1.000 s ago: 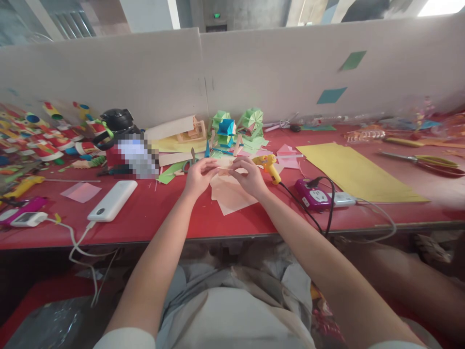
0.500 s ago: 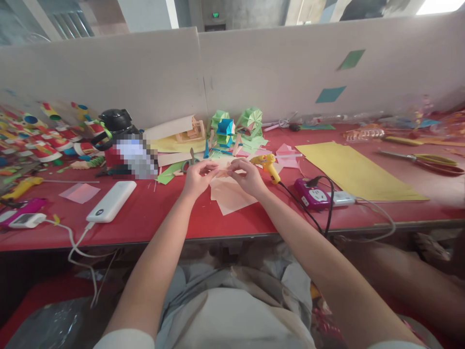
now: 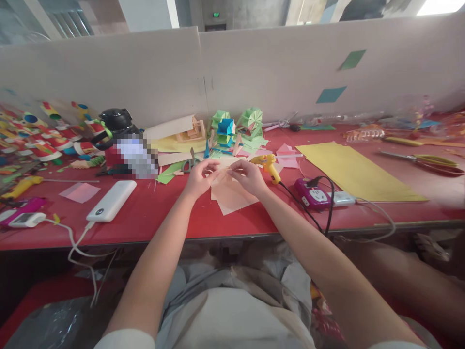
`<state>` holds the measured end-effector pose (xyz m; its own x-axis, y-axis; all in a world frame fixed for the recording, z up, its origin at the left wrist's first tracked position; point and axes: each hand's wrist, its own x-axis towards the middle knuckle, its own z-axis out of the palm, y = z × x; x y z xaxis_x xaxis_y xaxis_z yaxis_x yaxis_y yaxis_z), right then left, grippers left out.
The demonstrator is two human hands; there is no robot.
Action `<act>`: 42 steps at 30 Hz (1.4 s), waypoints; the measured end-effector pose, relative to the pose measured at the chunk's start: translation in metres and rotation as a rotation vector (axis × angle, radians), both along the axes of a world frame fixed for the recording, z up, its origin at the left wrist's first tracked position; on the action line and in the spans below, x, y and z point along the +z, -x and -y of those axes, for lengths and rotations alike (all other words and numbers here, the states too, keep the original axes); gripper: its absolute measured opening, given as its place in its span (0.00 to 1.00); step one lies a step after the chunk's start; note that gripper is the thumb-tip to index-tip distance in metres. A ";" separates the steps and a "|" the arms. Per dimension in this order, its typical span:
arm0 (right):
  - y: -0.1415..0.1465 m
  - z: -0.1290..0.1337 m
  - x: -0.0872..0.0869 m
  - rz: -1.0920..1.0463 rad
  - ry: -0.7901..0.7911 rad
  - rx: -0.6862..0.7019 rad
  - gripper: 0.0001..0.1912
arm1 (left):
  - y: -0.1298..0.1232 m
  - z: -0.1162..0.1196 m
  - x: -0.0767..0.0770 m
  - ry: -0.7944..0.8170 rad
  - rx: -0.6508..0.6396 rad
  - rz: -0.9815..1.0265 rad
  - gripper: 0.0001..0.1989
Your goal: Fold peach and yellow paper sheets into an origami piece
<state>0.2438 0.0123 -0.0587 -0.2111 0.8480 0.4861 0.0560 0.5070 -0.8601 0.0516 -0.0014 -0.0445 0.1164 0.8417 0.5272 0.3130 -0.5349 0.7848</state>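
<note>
My left hand (image 3: 200,178) and my right hand (image 3: 249,176) meet in front of me, fingertips almost touching. Both are closed in a pinch on a small pale paper piece (image 3: 224,171), its shape mostly hidden by the fingers. Just below them, peach paper sheets (image 3: 234,196) lie on the red table. To the right of my right hand rests a yellow glue gun (image 3: 269,168). Grey-green scissors (image 3: 189,165) are close by my left hand. Behind the hands stands a blue and green folded-paper model (image 3: 225,133).
Green folded-paper shapes (image 3: 251,121) stand at the back. On the right are a yellow sheet (image 3: 358,172), a purple power socket (image 3: 313,195) with cables, and yellow-handled scissors (image 3: 432,162). A white power bank (image 3: 112,201) and black-lidded bottle (image 3: 115,119) are left.
The fingertips have shifted slightly around the small pale piece, which earlier showed as a thin line between them. Everything else stays in place.
</note>
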 end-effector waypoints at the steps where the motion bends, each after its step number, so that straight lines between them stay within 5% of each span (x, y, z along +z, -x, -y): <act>1: 0.000 -0.001 0.000 -0.016 -0.006 -0.009 0.17 | -0.001 -0.001 -0.001 0.029 -0.025 0.006 0.13; 6: -0.001 -0.002 -0.001 -0.058 -0.015 -0.004 0.18 | -0.002 -0.004 -0.005 0.093 -0.026 -0.016 0.13; 13: 0.000 0.004 0.003 0.118 -0.069 -0.063 0.16 | 0.002 -0.001 0.000 -0.036 0.095 -0.082 0.13; 18: -0.001 0.006 0.004 0.059 -0.004 -0.034 0.18 | -0.002 0.001 0.002 -0.041 0.033 -0.046 0.14; 27: 0.001 0.007 0.005 -0.028 0.055 0.049 0.19 | -0.001 -0.007 -0.005 0.314 -0.005 0.284 0.24; 42: -0.001 0.000 0.002 0.056 0.084 0.067 0.21 | -0.006 -0.004 -0.008 0.108 -0.079 0.066 0.14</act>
<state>0.2451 0.0121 -0.0565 -0.2934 0.8682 0.4002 0.0731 0.4377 -0.8961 0.0578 0.0025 -0.0530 0.1527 0.8836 0.4425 0.2193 -0.4669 0.8567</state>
